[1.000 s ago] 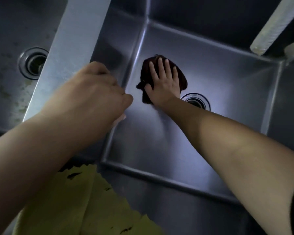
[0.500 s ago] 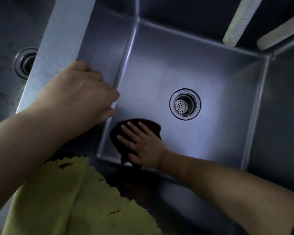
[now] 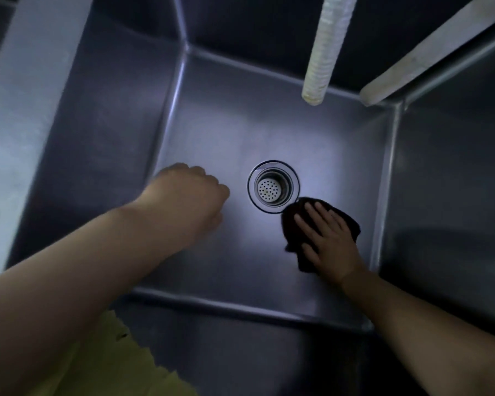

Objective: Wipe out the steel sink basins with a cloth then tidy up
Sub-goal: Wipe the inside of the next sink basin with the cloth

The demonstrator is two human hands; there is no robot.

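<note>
I look down into a deep steel sink basin [image 3: 226, 124] with a round strainer drain [image 3: 272, 187] in its floor. My right hand [image 3: 329, 244] presses flat, fingers spread, on a dark cloth [image 3: 290, 221] lying on the basin floor just right of and below the drain. My left hand [image 3: 189, 195] hovers over the basin left of the drain. Its fingers hang curled downward and it holds nothing that I can see.
A broad steel divider [image 3: 20, 110] runs along the left side of the basin. A white ribbed spout [image 3: 323, 47] hangs over the far wall, with a pale bar [image 3: 429, 52] to its right. Yellow fabric [image 3: 112, 367] shows at the bottom left.
My right hand slid the cloth from the near left corner across to the right of the drain. My left hand came off the divider and now hangs over the basin.
</note>
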